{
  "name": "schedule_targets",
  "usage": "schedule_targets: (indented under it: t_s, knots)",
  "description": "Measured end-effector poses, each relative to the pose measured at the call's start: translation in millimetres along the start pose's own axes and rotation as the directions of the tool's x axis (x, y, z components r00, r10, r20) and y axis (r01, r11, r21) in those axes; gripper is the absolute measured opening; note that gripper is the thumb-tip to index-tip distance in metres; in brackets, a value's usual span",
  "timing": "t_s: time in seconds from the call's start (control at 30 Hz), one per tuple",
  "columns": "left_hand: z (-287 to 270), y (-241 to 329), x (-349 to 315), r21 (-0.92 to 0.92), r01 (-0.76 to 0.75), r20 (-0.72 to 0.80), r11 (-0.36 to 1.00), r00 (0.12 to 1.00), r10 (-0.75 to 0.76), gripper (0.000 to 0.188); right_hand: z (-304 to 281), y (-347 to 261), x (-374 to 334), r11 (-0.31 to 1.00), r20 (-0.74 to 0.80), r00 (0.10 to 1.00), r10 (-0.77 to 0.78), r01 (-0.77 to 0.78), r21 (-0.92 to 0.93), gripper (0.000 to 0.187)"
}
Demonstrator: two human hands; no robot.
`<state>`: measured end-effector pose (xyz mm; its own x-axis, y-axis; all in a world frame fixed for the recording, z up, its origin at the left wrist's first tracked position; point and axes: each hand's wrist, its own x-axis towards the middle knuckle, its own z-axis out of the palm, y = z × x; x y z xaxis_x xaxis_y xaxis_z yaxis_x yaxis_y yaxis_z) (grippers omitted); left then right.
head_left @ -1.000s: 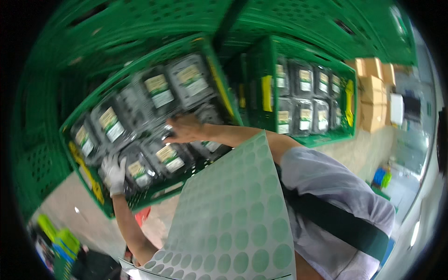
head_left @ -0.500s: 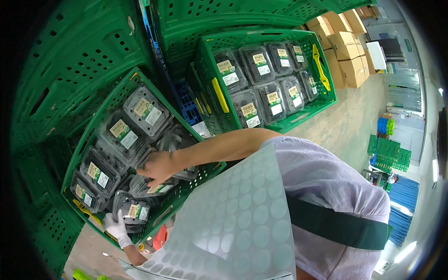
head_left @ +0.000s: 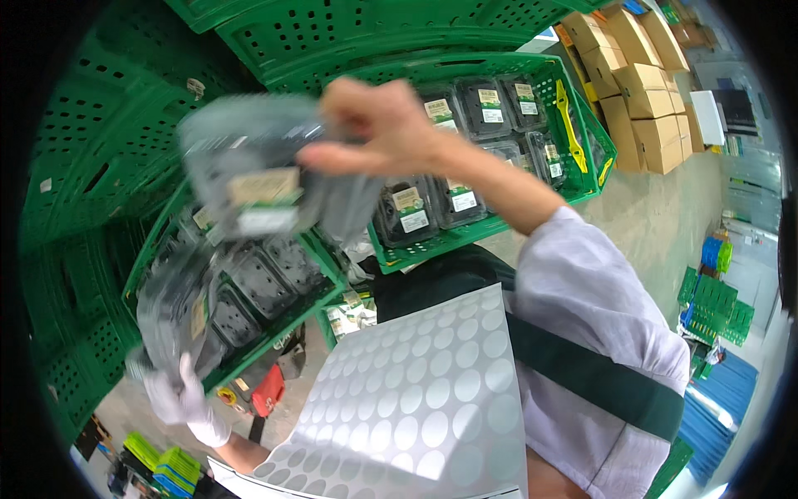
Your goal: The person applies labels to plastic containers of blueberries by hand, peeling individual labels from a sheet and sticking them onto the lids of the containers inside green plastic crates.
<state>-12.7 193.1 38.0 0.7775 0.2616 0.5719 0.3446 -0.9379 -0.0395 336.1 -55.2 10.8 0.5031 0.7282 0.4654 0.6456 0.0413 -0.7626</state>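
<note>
Stacked green crates (head_left: 125, 125) closely behind packed crate (head_left: 274, 320)

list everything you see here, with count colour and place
clear plastic clamshell punnets with dark fruit: two lifted, one per hand; others fill both crates
green perforated plastic crates: two open, centre and lower left; more stacked behind
brown cardboard boxes: several, stacked upper right
sheet of round grey stickers: one, bottom centre
small red object: one, on the floor, lower left
blue and green crates: some, far right
left hand: white glove, lower left, holding a punnet
right hand: bare, top centre, holding a punnet
</note>
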Motion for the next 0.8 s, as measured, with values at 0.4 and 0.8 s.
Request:
schedule_targets:
  t_s: [0.4, 0.8]
  knots:
    - [164.5, 370.7, 115.5, -0.677, -0.098, 0.392, 0.730, 0.791, 0.470, 0.049, -258.4, 132.3, -177.5, 0.836, 0.473, 0.714, 0.516, -0.299, -0.461, 0.037]
    - [296.9, 370.7, 47.7, -0.644, 0.095, 0.494, 0.759, 0.810, 0.317, 0.045, -211.6, 235.4, -258.6, 0.675, 0.167, 0.758, 0.630, -0.430, -0.600, 0.046]
